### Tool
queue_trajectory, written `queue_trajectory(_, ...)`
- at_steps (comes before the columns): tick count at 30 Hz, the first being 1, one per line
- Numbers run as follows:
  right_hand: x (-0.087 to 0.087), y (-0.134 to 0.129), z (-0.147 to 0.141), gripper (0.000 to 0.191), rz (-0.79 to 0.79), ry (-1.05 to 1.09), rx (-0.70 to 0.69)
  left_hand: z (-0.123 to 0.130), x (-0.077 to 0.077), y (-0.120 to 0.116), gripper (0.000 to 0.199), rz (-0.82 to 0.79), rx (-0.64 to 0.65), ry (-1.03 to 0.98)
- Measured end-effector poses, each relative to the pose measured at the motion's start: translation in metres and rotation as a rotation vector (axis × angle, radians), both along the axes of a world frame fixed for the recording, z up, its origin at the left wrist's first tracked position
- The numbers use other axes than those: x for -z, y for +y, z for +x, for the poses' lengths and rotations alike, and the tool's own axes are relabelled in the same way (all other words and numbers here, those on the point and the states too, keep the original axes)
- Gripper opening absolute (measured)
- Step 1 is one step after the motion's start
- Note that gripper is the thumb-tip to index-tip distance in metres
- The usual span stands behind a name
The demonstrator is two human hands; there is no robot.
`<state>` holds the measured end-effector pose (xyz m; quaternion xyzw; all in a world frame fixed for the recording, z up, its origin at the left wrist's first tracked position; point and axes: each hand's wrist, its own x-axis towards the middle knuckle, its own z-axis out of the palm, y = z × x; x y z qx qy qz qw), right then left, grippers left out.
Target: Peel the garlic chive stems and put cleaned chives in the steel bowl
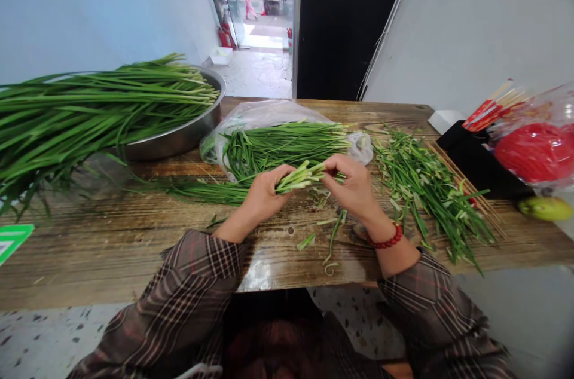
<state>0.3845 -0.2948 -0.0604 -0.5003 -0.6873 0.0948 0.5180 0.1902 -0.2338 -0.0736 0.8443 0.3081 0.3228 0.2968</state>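
My left hand is wrapped round a small bunch of green chives, whose pale cut ends point right while the long leaves trail left over the table. At those pale ends, the fingertips of my right hand pinch a stalk. Just behind my hands, a larger pile of chives lies on a clear plastic bag. To the right is a loose heap of trimmed leaves and scraps. A few scraps are scattered in front of my right hand.
A metal basin heaped with long chives stands at the left on the wooden table. At the right are a black holder, a red bundle in plastic, thin sticks and a yellow-green fruit. An open doorway lies beyond.
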Motion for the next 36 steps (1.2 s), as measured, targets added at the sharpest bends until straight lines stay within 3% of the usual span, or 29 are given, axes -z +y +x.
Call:
queue_trajectory(4,0.002,0.001,0.004,0.016,0.005,-0.071,-0.011,-0.001,0.000,0.000,0.025,0.013,0.042,0.033)
queue_trajectory(8,0.008,0.006,0.020,0.028,-0.096,-0.207,0.020,-0.001,0.002,0.001,0.024,0.058,-0.064,0.024)
queue_trajectory(11,0.007,0.006,0.023,0.037,-0.097,-0.196,0.014,-0.002,0.003,0.001,0.027,0.131,-0.083,0.059)
queue_trajectory(16,-0.003,-0.009,-0.001,0.073,0.002,-0.066,-0.166,0.000,0.006,-0.004,0.039,0.217,-0.068,0.225)
queue_trajectory(19,-0.003,-0.016,-0.014,0.079,-0.050,-0.181,-0.318,0.002,0.008,-0.007,0.045,0.243,-0.043,0.315)
queue_trajectory(22,0.001,-0.016,-0.014,0.079,-0.101,-0.142,-0.355,0.003,0.008,-0.009,0.044,0.257,-0.024,0.356)
queue_trajectory(26,0.009,-0.010,0.002,0.084,-0.061,0.088,-0.282,0.002,0.007,-0.010,0.039,0.237,-0.076,0.233)
queue_trajectory(29,0.016,-0.006,0.009,0.096,-0.162,0.017,-0.287,0.001,0.008,-0.009,0.040,0.194,-0.182,0.037)
queue_trajectory(33,0.026,-0.004,-0.011,0.098,-0.301,-0.099,-0.307,0.005,0.013,-0.012,0.036,0.257,-0.167,0.094)
queue_trajectory(36,0.034,-0.004,-0.044,0.085,-0.290,0.097,-0.276,0.012,0.018,-0.018,0.035,0.370,-0.184,0.214)
